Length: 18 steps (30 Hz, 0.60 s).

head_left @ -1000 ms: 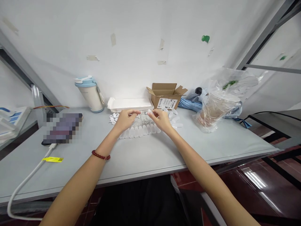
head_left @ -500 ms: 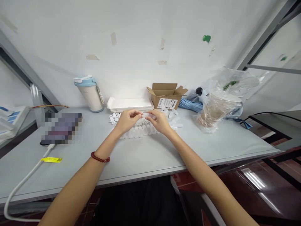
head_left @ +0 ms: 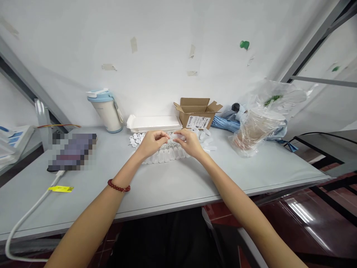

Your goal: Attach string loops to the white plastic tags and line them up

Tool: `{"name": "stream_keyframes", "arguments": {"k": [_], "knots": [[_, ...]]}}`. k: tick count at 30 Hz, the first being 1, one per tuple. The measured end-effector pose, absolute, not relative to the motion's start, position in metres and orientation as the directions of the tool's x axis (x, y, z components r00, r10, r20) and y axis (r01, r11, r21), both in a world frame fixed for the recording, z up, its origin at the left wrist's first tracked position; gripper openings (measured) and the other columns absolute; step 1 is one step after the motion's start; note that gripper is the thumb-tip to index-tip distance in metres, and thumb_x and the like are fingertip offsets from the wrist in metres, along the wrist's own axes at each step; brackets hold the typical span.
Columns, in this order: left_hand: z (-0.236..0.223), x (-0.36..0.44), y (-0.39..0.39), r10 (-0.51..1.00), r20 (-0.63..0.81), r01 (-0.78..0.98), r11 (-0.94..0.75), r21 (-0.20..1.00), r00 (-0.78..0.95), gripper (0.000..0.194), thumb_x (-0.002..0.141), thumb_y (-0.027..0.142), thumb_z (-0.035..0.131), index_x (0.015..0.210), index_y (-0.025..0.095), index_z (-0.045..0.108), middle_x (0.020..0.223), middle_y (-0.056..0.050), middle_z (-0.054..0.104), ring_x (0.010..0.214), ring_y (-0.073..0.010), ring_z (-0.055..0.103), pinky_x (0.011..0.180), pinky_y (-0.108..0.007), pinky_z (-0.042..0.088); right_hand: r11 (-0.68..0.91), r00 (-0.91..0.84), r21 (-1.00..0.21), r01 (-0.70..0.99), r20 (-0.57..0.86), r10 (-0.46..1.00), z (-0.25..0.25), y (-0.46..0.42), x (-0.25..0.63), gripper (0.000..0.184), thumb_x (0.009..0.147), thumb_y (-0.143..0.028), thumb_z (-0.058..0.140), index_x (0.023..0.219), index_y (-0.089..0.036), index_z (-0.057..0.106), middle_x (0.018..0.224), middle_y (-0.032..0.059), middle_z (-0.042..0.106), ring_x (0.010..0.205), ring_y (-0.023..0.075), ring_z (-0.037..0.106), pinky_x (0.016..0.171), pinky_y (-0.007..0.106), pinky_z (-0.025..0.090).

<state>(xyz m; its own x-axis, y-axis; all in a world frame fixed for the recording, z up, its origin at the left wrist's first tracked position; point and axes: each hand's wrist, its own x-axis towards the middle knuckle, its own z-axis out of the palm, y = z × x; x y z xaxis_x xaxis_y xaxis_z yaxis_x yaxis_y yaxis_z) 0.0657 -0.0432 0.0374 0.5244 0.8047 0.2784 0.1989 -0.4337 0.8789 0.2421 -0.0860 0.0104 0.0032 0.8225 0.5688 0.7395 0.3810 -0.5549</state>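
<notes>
From the head camera, both hands are up at the far middle of the bench (head_left: pixel 167 190), working close together, tip to tip. The left hand (head_left: pixel 154 143) has its thumb and fingers pressed together; whether anything sits between them is too small to tell. Across a narrow gap, the right hand (head_left: pixel 190 143) appears to pinch a frosted piece (head_left: pixel 174 136) between thumb and fingers, and there it is, right in the gap between the hands, just above the bench.

It looks light, thin and fairly stiff, likely smooth enough to slip, so an edge pinch close to the end seems the sensible hold; a hard squeeze might bend it. Under and in front of the hands, a row of frosted tags (head_left: pixel 161 156) lies side by side, with thin white cord (head_left: pixel 168 146) tangled behind, soft and easily snagged by the look of it. More white pieces (head_left: pixel 136 140) cluster beside the left hand, and loose clear pieces (head_left: pixel 206 141) are scattered by the right.

Now the containers: a cardboard box (head_left: pixel 194 121) stands with flaps up, its floor hidden. Beside it lies a flat white box (head_left: pixel 154 124), contents unclear. The lidded tumbler (head_left: pixel 106 113) shows nothing inside; at the right, a plastic bag (head_left: pixel 245 143) wraps a brownish drink cup (head_left: pixel 258 126).
</notes>
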Motion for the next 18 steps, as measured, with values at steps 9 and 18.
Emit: {"name": "stream_keyframes", "arguments": {"k": [9, 18], "knots": [[0.0408, 0.0672, -0.045, 0.837, 0.198, 0.092, -0.282, 0.955, 0.51, 0.018, 0.067, 0.033, 0.062, 0.07, 0.015, 0.063, 0.062, 0.0, 0.059, 0.062, -0.012, 0.053, 0.065, -0.027, 0.044, 0.408, 0.001, -0.701, 0.585, 0.504, 0.864, 0.0092, -0.088, 0.2364, 0.022, 0.076, -0.024, 0.068, 0.097, -0.018, 0.068, 0.101, 0.0071, 0.069, 0.099, 0.021, 0.062, 0.082, 0.034, 0.05], [0.0348, 0.0671, -0.0415, 0.844, 0.176, 0.073, -0.246, 0.967, 0.507, 0.024, 0.067, 0.035, 0.066, 0.081, 0.015, 0.063, 0.063, 0.001, 0.061, 0.06, -0.0113, 0.053, 0.064, -0.028, 0.044, 0.394, -0.009, -0.798, 0.457, 0.439, 0.899, 0.0054, -0.0863, 0.2356, 0.025, 0.076, -0.029, 0.066, 0.098, -0.018, 0.067, 0.092, 0.0037, 0.069, 0.076, 0.0158, 0.063, 0.071, 0.033, 0.053]]}}
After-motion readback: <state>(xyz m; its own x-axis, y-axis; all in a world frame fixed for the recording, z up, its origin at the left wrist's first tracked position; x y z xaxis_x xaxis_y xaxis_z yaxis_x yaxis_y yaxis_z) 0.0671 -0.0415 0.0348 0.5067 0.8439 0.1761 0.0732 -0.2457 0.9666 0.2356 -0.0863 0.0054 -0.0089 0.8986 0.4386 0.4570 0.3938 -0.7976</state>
